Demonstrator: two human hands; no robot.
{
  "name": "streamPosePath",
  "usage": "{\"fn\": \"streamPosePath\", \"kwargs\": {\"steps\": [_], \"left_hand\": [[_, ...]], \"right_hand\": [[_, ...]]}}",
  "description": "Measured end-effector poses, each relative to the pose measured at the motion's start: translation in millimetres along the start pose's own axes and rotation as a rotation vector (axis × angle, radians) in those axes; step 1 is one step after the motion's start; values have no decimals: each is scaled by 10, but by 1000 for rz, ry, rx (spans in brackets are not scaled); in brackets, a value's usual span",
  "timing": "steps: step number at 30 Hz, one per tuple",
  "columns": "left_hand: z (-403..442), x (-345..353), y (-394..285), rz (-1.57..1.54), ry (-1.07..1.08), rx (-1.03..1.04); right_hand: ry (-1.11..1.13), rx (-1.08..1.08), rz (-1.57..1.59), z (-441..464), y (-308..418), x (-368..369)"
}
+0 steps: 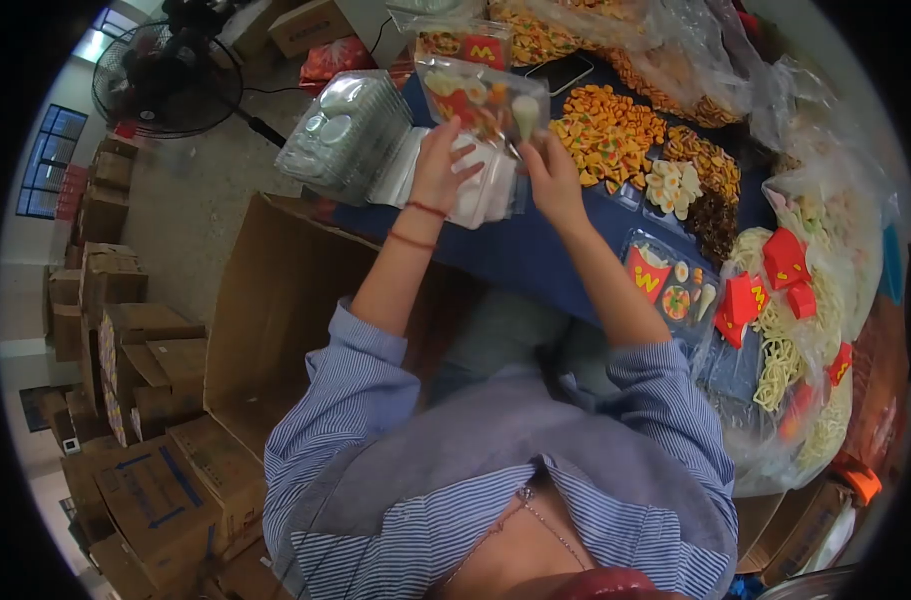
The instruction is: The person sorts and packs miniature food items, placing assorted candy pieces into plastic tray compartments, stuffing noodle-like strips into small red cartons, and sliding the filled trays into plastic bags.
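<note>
A clear plastic blister pack (459, 92) with a small red fries carton, egg pieces and a pale drumstick-shaped piece (525, 112) stands tilted between my hands. My left hand (438, 172) is at its lower left edge, fingers stretched and apart. My right hand (553, 178) pinches the lower right edge of the pack. Below it lie white translucent sheets or bags (484, 188). To the left is a stack of nested clear plastic trays (341, 130). Near my right forearm lies another filled tray (671, 283) with a red carton and small food-shaped pieces.
Orange pieces (606, 130), white flower-like pieces (673, 188), brown pieces (718, 222) and pale noodle strands (773, 360) are heaped on the blue table (551, 262). Red cartons (742, 308) lie right. A phone (561, 73) is behind. Cardboard boxes (161, 490) and a fan (166, 80) stand left.
</note>
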State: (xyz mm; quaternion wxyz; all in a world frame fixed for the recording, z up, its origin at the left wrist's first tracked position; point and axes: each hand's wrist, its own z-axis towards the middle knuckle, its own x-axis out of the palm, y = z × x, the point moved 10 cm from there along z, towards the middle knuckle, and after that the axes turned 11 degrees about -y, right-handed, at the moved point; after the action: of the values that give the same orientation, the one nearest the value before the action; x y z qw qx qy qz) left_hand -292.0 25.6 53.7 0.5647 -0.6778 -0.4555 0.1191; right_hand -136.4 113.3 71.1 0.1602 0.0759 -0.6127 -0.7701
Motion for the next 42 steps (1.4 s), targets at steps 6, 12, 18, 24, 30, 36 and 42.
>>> {"fn": "streamPosePath", "kwargs": {"steps": [6,12,18,24,30,36,42], "left_hand": [[2177,117,-369,505,-279,357],[2415,209,-412,562,-280,469],[543,446,11,1395,241,801],[-56,-186,392,1557,62,690],[68,-425,355,1400,3,667],[342,-592,350,1236,69,648],[678,-826,347,1255,-3,561]], "right_hand": [[-26,-26,-410,1217,-523,237],[201,-500,-652,90,476,-868],[512,-438,-1099,-862,286,-2178],[620,-489,-1337,-1133,164,-1921],[545,-418,-1213,-931,-36,-2048],[545,-472,-1161,-877,-24,-2313],[455,-338,-1082,-701,-93,-2433]]}}
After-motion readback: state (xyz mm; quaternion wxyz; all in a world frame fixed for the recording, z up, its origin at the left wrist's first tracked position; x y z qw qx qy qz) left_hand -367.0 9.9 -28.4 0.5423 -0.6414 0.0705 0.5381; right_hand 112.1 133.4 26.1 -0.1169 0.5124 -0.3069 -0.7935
